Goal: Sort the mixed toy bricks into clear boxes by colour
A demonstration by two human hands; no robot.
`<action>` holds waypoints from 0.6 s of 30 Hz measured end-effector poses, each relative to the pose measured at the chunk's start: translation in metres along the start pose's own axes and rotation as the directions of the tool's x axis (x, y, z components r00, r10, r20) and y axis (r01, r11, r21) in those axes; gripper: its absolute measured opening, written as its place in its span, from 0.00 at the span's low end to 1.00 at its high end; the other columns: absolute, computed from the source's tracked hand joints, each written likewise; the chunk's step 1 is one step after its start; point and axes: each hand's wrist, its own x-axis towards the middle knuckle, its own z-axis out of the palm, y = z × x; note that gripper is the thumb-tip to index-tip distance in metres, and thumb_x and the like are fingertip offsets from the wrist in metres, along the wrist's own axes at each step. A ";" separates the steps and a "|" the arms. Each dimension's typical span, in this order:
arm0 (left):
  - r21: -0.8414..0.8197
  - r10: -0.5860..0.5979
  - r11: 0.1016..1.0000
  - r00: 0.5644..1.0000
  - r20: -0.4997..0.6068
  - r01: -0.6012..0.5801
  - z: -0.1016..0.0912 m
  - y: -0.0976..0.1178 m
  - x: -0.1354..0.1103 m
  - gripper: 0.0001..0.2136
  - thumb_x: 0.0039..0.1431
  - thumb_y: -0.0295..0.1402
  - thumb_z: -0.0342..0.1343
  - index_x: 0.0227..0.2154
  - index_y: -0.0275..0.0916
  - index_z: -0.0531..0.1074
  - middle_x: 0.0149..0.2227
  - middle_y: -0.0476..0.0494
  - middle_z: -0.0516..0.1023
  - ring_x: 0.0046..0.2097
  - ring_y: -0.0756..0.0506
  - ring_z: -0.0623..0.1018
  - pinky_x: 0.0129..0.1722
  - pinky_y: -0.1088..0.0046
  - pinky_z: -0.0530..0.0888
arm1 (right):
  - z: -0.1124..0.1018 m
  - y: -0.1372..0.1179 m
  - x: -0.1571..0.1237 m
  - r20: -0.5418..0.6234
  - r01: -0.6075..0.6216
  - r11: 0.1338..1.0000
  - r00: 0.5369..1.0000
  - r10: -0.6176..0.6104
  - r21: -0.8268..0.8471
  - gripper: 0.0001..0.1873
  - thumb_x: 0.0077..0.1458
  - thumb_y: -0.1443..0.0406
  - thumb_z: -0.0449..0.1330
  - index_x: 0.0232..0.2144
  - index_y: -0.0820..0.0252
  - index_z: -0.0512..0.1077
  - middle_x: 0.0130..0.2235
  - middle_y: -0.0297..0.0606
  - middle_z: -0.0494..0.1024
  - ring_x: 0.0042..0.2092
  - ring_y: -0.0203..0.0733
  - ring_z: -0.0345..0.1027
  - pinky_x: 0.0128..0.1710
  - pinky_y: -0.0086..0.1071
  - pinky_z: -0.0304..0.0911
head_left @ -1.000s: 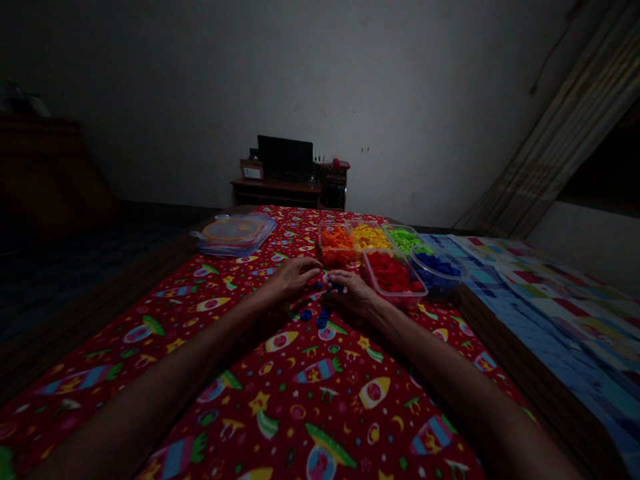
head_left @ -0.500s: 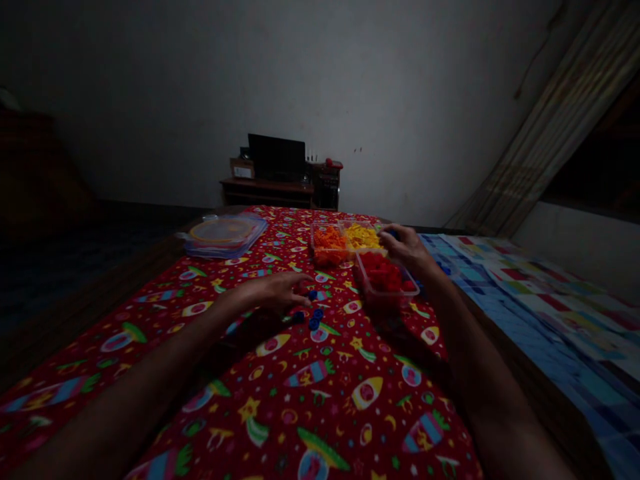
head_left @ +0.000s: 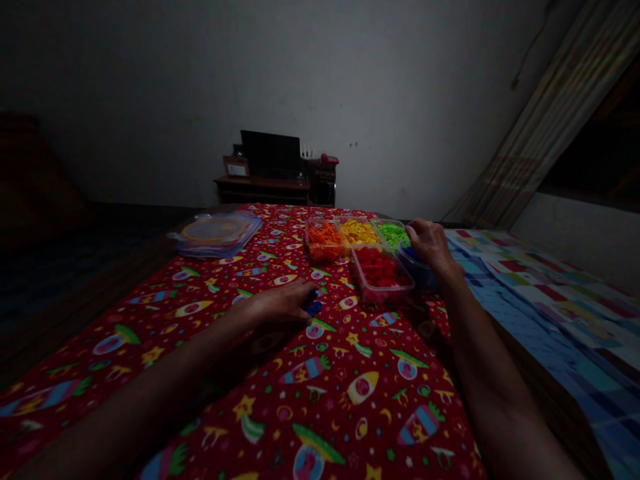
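Small dark blue plastic pieces point(head_left: 314, 309) lie bunched on the red patterned cloth point(head_left: 320, 373). Around their left side is my left hand point(head_left: 283, 302), thumb and fingers apart, fingertips touching or nearly touching them. My right hand point(head_left: 431, 243) is over a round tub point(head_left: 423, 272) of blue pieces, its fingers curled downward and partly hidden; what they hold, if anything, does not show. Left of this tub sits a clear box of red pieces point(head_left: 381, 268). Behind are clear boxes of orange pieces point(head_left: 325, 240), yellow pieces point(head_left: 359, 232) and green pieces point(head_left: 393, 233).
Stacked clear lids point(head_left: 219, 235) lie at the table's far left. A bed with a checked blue cover point(head_left: 520, 320) runs along the right. Beyond the table, a monitor point(head_left: 271, 155) stands on a low desk point(head_left: 263, 190) against the wall. The room is dim.
My right hand has moved right from beside the yellow pieces to over the blue tub, uncovering the green pieces. My left hand has closed in, and the scattered blue pieces now sit closer together.
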 end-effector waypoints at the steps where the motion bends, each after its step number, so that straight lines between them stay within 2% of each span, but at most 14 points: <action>1: -0.006 -0.003 1.000 1.000 0.008 0.003 -0.001 -0.004 0.002 0.26 0.44 0.40 0.61 0.49 0.41 0.66 0.44 0.43 0.72 0.44 0.42 0.72 0.39 0.73 0.69 | -0.001 -0.013 -0.001 0.014 0.047 0.999 0.999 -0.047 0.021 0.13 0.55 0.64 0.49 0.30 0.61 0.73 0.31 0.46 0.75 0.33 0.44 0.66 0.35 0.35 0.56; 3: -0.019 -0.028 0.999 0.999 0.031 0.028 -0.004 -0.009 0.003 0.26 0.44 0.38 0.60 0.49 0.41 0.65 0.40 0.45 0.74 0.41 0.43 0.73 0.37 0.74 0.69 | -0.001 -0.039 -0.007 0.059 0.155 0.985 0.985 -0.160 0.075 0.13 0.55 0.65 0.49 0.28 0.61 0.72 0.29 0.44 0.74 0.29 0.41 0.64 0.32 0.33 0.54; 5: -0.053 -0.048 0.997 0.998 0.043 0.050 -0.008 -0.012 0.003 0.27 0.45 0.36 0.58 0.51 0.41 0.64 0.38 0.46 0.75 0.39 0.44 0.74 0.35 0.75 0.69 | 0.005 -0.063 -0.017 0.135 0.258 0.955 0.951 -0.277 0.147 0.13 0.55 0.66 0.49 0.26 0.62 0.71 0.25 0.40 0.71 0.26 0.37 0.59 0.29 0.31 0.51; 7: -0.113 -0.066 0.991 0.997 0.046 0.071 -0.011 -0.014 0.002 0.28 0.45 0.34 0.58 0.53 0.40 0.62 0.37 0.46 0.76 0.38 0.45 0.74 0.35 0.75 0.69 | 0.016 -0.085 -0.031 0.222 0.347 0.908 0.890 -0.397 0.233 0.13 0.55 0.68 0.49 0.24 0.62 0.70 0.23 0.37 0.68 0.24 0.34 0.55 0.28 0.30 0.49; 9: -0.166 -0.090 0.981 0.995 0.047 0.097 -0.012 -0.017 0.002 0.30 0.44 0.34 0.58 0.54 0.39 0.61 0.38 0.45 0.76 0.37 0.46 0.74 0.34 0.75 0.69 | 0.031 -0.102 -0.047 0.296 0.418 0.848 0.807 -0.511 0.326 0.13 0.56 0.70 0.48 0.25 0.63 0.71 0.22 0.35 0.68 0.24 0.33 0.55 0.28 0.29 0.49; 12: -0.194 -0.140 0.970 0.990 0.037 0.144 -0.014 -0.025 0.002 0.31 0.43 0.35 0.59 0.54 0.39 0.61 0.38 0.46 0.76 0.37 0.46 0.75 0.34 0.75 0.70 | 0.055 -0.117 -0.071 0.302 0.507 0.729 0.683 -0.665 0.459 0.09 0.57 0.68 0.53 0.36 0.63 0.72 0.31 0.39 0.72 0.32 0.36 0.62 0.33 0.29 0.56; 15: -0.213 -0.166 0.962 0.985 0.048 0.172 -0.016 -0.030 0.000 0.28 0.43 0.34 0.59 0.51 0.39 0.64 0.37 0.47 0.77 0.36 0.47 0.75 0.32 0.77 0.69 | 0.072 -0.122 -0.089 0.310 0.579 0.640 0.570 -0.761 0.506 0.21 0.55 0.62 0.58 0.51 0.61 0.65 0.45 0.47 0.70 0.44 0.42 0.64 0.41 0.34 0.60; 16: -0.216 -0.171 0.960 0.984 0.052 0.178 -0.016 -0.030 0.000 0.26 0.42 0.33 0.59 0.49 0.38 0.66 0.36 0.48 0.77 0.35 0.47 0.75 0.31 0.78 0.69 | 0.076 -0.122 -0.093 0.325 0.590 0.632 0.548 -0.771 0.502 0.24 0.54 0.61 0.58 0.53 0.61 0.63 0.47 0.49 0.68 0.46 0.44 0.63 0.43 0.36 0.60; 18: -0.200 -0.182 0.962 0.982 0.050 0.189 -0.015 -0.028 0.000 0.22 0.42 0.33 0.60 0.44 0.38 0.68 0.33 0.49 0.77 0.34 0.47 0.75 0.29 0.78 0.68 | 0.083 -0.122 -0.098 0.346 0.594 0.628 0.527 -0.776 0.503 0.22 0.55 0.60 0.57 0.52 0.61 0.64 0.47 0.49 0.68 0.47 0.44 0.62 0.45 0.37 0.60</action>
